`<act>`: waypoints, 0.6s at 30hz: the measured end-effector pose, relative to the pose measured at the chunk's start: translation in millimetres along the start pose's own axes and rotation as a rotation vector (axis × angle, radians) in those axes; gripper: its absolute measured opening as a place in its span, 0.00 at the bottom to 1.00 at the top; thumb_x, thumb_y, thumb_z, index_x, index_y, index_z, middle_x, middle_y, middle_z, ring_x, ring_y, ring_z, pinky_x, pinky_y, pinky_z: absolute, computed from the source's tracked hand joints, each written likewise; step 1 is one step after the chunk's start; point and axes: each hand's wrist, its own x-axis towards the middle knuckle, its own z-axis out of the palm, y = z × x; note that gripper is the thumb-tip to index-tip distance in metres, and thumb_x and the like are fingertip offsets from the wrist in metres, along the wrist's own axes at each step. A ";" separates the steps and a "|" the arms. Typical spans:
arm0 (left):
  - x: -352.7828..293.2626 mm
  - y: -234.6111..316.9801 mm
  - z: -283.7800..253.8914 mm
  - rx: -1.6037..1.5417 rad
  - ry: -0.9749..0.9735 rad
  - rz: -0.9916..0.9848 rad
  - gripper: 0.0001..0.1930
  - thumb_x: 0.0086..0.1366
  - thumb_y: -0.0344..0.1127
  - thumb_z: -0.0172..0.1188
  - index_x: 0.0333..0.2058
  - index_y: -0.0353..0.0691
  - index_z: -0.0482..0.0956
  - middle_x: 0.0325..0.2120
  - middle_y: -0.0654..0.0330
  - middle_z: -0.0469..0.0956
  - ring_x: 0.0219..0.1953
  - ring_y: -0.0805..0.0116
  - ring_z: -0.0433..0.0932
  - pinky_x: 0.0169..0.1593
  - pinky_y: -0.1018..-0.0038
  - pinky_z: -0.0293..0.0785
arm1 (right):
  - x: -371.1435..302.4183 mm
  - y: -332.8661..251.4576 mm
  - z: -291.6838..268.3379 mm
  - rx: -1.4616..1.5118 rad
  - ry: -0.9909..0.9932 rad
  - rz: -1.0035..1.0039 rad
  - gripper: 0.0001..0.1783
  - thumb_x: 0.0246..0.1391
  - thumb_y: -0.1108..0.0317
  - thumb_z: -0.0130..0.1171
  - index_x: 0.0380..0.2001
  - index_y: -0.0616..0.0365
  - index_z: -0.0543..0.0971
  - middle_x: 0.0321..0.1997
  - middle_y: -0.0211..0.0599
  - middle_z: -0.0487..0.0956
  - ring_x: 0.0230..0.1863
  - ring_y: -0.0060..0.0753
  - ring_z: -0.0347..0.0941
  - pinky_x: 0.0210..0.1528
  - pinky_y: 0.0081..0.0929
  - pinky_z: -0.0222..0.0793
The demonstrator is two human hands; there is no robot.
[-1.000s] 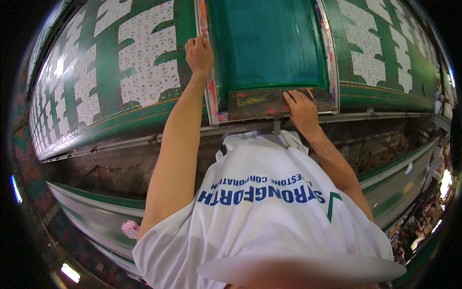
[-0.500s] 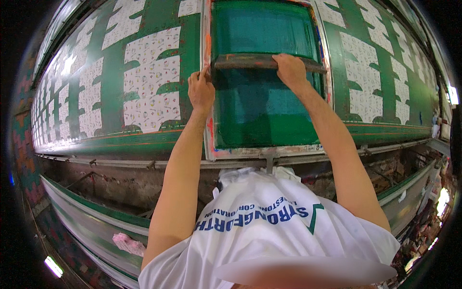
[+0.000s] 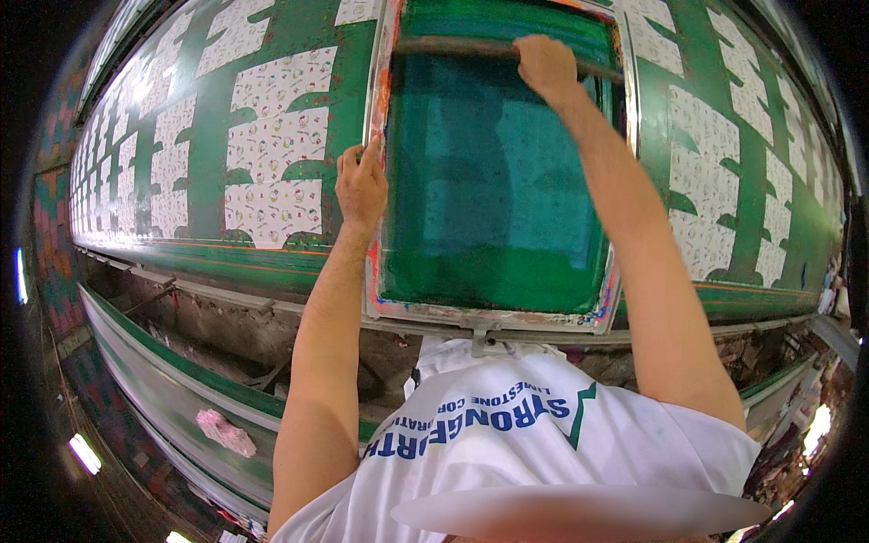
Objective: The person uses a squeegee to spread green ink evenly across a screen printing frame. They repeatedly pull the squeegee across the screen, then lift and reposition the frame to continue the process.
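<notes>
Your right hand (image 3: 547,68) grasps the squeegee bar (image 3: 462,47), set across the screen frame (image 3: 579,321) at 12 o'clock. Your left hand (image 3: 362,188) touches the frame at 11 o'clock, fingers bent; grip cannot be determined. The green table (image 3: 210,163) bears printed white panels (image 3: 276,208) at 10 and 2 o'clock. A pink bundle (image 3: 225,433) lies at 8 o'clock.

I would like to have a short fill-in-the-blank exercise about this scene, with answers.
The left hand rests on the ____ side of the frame.
The right hand grips a dark bar nearer the frame's ____ edge than its bottom one.
The crumpled bundle at lower left is ____.
The person's shirt is mostly ____.

Missing words: left; top; pink; white.
</notes>
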 end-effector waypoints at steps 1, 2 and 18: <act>-0.2 0.8 -0.5 0.020 -0.004 0.001 0.22 0.71 0.28 0.58 0.61 0.52 0.81 0.49 0.50 0.77 0.51 0.49 0.78 0.53 0.57 0.79 | -13.3 -7.8 0.8 0.009 0.032 0.002 0.09 0.50 0.67 0.66 0.36 0.56 0.86 0.36 0.50 0.86 0.40 0.60 0.85 0.42 0.56 0.83; -0.2 1.5 -1.1 0.039 0.000 0.014 0.21 0.72 0.29 0.57 0.61 0.52 0.81 0.49 0.50 0.77 0.51 0.49 0.78 0.54 0.57 0.79 | -22.8 -13.4 -0.7 0.010 0.011 0.029 0.10 0.50 0.67 0.66 0.36 0.56 0.86 0.36 0.50 0.86 0.40 0.60 0.85 0.42 0.56 0.83; 2.2 3.7 -1.8 0.081 -0.073 -0.001 0.24 0.68 0.25 0.56 0.62 0.50 0.81 0.51 0.47 0.75 0.51 0.47 0.76 0.54 0.57 0.79 | 67.5 53.0 -19.1 -0.078 0.047 0.002 0.16 0.52 0.66 0.66 0.46 0.45 0.89 0.41 0.43 0.88 0.44 0.52 0.86 0.47 0.50 0.84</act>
